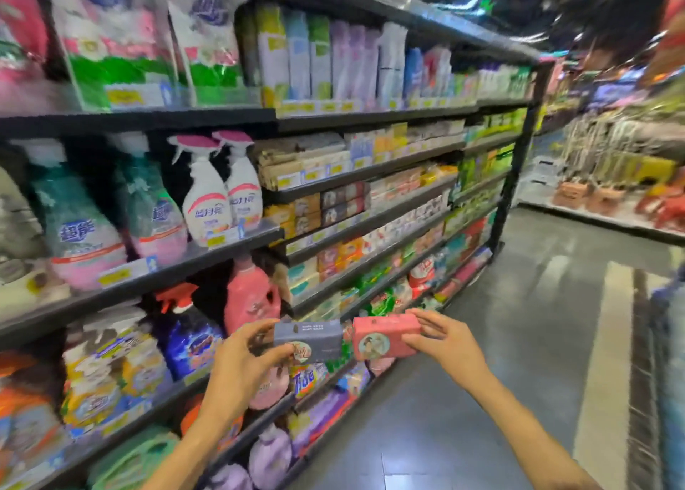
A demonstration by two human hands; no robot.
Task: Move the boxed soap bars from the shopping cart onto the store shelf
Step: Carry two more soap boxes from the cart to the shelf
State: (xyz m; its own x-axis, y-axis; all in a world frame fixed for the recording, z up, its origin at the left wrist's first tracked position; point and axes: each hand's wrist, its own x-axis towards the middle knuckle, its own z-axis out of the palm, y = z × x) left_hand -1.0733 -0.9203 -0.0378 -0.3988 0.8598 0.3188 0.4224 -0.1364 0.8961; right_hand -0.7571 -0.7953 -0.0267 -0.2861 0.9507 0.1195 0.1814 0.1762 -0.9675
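- I have a box in each hand, both held up in the aisle in front of the store shelf (pixel 370 226), neither one set down yet.
- My left hand (pixel 241 363) holds the grey soap box (pixel 309 339); thumb underneath at the near corner, fingers (pixel 259 328) curled over the top edge, pinching it at its left end.
- My right hand (pixel 444 341) holds the pink soap box (pixel 385 335); fingers (pixel 432 321) laid along the top and right end, thumb against the front lower edge, so it is clamped at that end.
- The two boxes sit just beside each other, near ends almost meeting; I cannot tell if they touch.
- My read on handling: small cardboard cartons with a solid bar inside, so stiff, fairly dense for their size, not fragile. One-hand pinches look enough.
- The printed card may be a little slick, so I judge that gripping across the short ends or the top and bottom faces is safest; squeezing the broad faces hard could dent the card.
- Rows of similar boxed soaps (pixel 341 200) sit on the narrow middle shelves above and beyond my hands; that looks like the likely destination.
- The cart is hardly in view; only a blurred edge shows at far right, and I cannot make it out.
- Risk, as I see it: sliding a box in could nudge neighbouring cartons off the narrow ledge.
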